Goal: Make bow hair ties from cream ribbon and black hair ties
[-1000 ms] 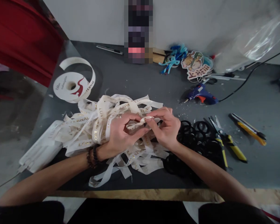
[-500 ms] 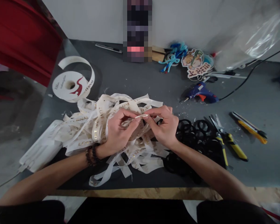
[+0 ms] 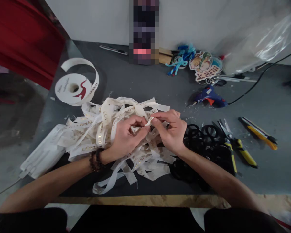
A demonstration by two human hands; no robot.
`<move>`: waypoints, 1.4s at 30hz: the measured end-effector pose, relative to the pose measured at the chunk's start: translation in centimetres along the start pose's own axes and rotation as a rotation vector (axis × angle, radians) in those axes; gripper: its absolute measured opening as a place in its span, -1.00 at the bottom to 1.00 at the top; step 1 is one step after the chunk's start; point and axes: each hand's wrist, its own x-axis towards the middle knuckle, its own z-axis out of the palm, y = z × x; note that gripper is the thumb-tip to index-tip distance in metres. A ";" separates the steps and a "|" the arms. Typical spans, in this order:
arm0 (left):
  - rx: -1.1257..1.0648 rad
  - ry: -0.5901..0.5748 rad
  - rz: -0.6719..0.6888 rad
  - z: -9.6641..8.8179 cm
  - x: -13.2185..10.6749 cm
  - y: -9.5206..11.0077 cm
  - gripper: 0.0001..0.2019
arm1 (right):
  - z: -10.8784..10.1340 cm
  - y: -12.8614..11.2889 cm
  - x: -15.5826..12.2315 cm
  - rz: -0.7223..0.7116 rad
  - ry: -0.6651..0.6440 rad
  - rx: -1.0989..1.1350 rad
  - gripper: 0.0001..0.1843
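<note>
A small folded piece of cream ribbon (image 3: pixel 149 121) is pinched between my two hands, above the middle of the table. My left hand (image 3: pixel 127 132) grips its left end with thumb and bent fingers. From the other side, the thumb and forefinger of my right hand (image 3: pixel 171 129) close on it. Below and around them spreads a loose heap of white and cream ribbons (image 3: pixel 106 113) with gold lettering. Black hair-tie-like rings (image 3: pixel 208 142) lie in a pile just right of my right hand.
At the back left stands a ribbon spool (image 3: pixel 68 90); a white power strip (image 3: pixel 42 153) lies at the left edge. Rightward are scissors (image 3: pixel 244 153), a yellow utility knife (image 3: pixel 262 134) and a blue glue gun (image 3: pixel 210 97) with a black cord. Another cutter (image 3: pixel 113 49) lies behind.
The ribbon between my fingertips has turned from lying nearly flat to slanting upward on the right. My left fingers have shifted slightly right along it.
</note>
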 end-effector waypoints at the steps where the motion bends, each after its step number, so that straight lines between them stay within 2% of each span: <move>1: -0.003 0.008 0.012 0.0 0.0 -0.1 -0.92 | 0.0 0.0 0.0 0.010 0.012 0.014 -0.89; 5: -0.083 0.086 -0.020 0.2 0.2 -0.9 -0.70 | 0.1 0.6 0.1 0.107 0.098 0.110 -0.82; 8: -0.242 0.117 -0.103 0.3 0.5 -1.5 -0.74 | 0.2 1.0 0.1 0.136 0.125 0.162 -0.77; 11: -0.353 0.141 -0.107 0.5 0.6 -1.8 -0.80 | 0.1 0.9 0.0 0.112 0.008 0.179 -0.62; 14: -0.366 0.153 -0.068 0.6 0.6 -1.9 -0.82 | 0.1 0.5 0.1 0.092 -0.106 0.124 -0.50; 17: -0.313 0.170 -0.028 0.6 0.6 -1.9 -0.84 | 0.1 0.3 0.3 0.101 -0.108 0.065 -0.59; 20: -0.302 0.189 -0.055 0.5 0.6 -2.1 -0.80 | 0.2 0.4 0.3 0.133 -0.091 0.090 -0.62; 31: -0.637 0.247 -0.178 0.3 1.0 -1.6 -0.77 | 0.3 0.9 0.5 0.202 -0.224 0.385 -0.43; 36: -0.682 0.236 -0.221 0.3 1.0 -1.1 -0.70 | 0.2 0.9 0.8 0.213 -0.295 0.439 -0.31; 39: -0.672 0.238 -0.198 0.4 0.9 -1.2 -0.67 | 0.2 0.8 0.7 0.239 -0.305 0.436 -0.36; 42: -0.647 0.167 -0.130 0.5 0.8 -1.6 -0.61 | 0.4 1.1 0.7 0.229 -0.213 0.411 -0.56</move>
